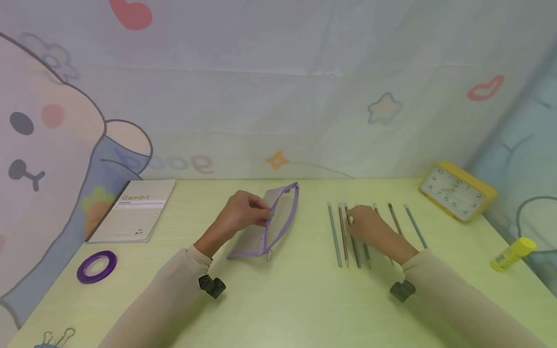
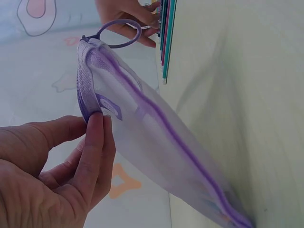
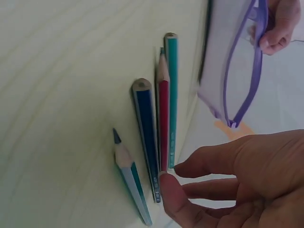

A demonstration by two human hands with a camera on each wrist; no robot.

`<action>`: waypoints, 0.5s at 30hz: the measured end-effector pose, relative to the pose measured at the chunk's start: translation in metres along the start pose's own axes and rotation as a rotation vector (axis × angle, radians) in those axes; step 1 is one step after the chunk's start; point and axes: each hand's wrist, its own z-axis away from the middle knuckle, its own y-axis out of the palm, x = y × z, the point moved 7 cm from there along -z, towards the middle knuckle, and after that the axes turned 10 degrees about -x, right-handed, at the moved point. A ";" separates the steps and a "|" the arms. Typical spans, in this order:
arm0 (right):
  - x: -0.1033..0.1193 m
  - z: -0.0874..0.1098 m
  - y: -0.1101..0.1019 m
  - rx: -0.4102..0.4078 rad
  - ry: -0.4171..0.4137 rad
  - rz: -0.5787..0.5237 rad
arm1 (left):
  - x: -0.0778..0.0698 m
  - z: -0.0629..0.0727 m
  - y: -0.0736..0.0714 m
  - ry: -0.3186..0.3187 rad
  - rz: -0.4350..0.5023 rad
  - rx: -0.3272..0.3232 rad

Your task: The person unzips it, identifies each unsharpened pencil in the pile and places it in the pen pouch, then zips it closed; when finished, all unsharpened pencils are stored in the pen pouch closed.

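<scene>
A see-through mesh zip pouch (image 1: 254, 240) with purple edging stands with its mouth parted. My left hand (image 1: 245, 210) pinches the pouch's upper edge between thumb and fingers, seen close in the left wrist view. Several pencils lie in a row to the right: a teal pencil (image 3: 172, 95), a red pencil (image 3: 163, 114) and a dark blue pencil (image 3: 146, 137) among them. Over their far ends, my right hand (image 1: 370, 229) has its thumb and a bent finger apart. That fingertip overlaps the red pencil's end; no clear grip shows.
On the left lie a notebook (image 1: 137, 212) and a purple tape roll (image 1: 87, 276). A blue binder clip (image 1: 47, 345) shows at the bottom edge. At right are a yellow clock (image 1: 457, 191) and a yellow glue stick (image 1: 513, 253). A printed cloth (image 1: 278, 96) hangs behind the table.
</scene>
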 end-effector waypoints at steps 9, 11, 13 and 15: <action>0.002 -0.001 0.012 0.030 0.017 0.070 | 0.001 0.000 0.000 0.007 -0.022 -0.006; 0.005 -0.002 0.013 0.030 0.001 0.111 | 0.002 0.000 0.000 0.006 -0.025 -0.006; 0.007 -0.002 0.012 0.022 -0.018 0.143 | 0.002 0.000 0.000 0.007 -0.024 -0.006; 0.009 -0.002 0.012 0.016 -0.016 0.150 | 0.002 0.000 0.000 0.006 -0.031 -0.009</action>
